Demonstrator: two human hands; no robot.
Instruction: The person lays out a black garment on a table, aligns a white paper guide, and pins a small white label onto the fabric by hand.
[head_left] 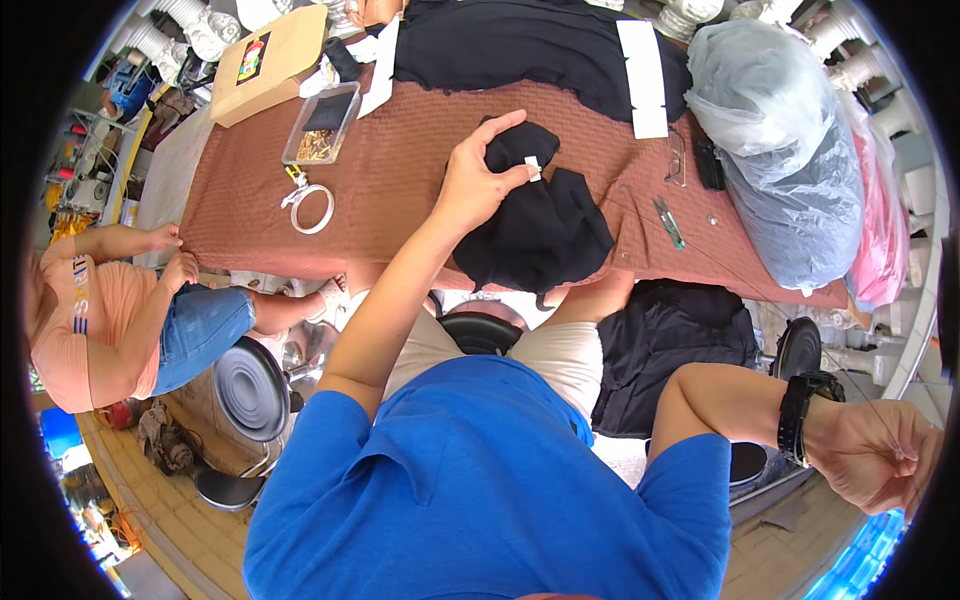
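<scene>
A black cloth garment (pixel 535 235) lies bunched at the table's near edge, partly over my lap. My left hand (pixel 475 180) holds its upper part, thumb pressed beside a small white label (pixel 533 167) and index finger stretched along the cloth; the other fingers are mostly hidden. Far out to the right, away from the table, my right hand (pixel 875 455) is closed in a pinch. A thin dark thread (pixel 868 392) runs to its fingers; whether a needle is there, I cannot see. A black watch (pixel 800 415) is on my right wrist.
On the brown-covered table (pixel 400 150) are green thread snips (pixel 668 225), eyeglasses (pixel 677 160), a white hoop (pixel 312 208), a clear box (pixel 320 125) and more black cloth (pixel 500 40). Stuffed plastic bags (pixel 775 150) stand right. Another person (pixel 120 320) sits left.
</scene>
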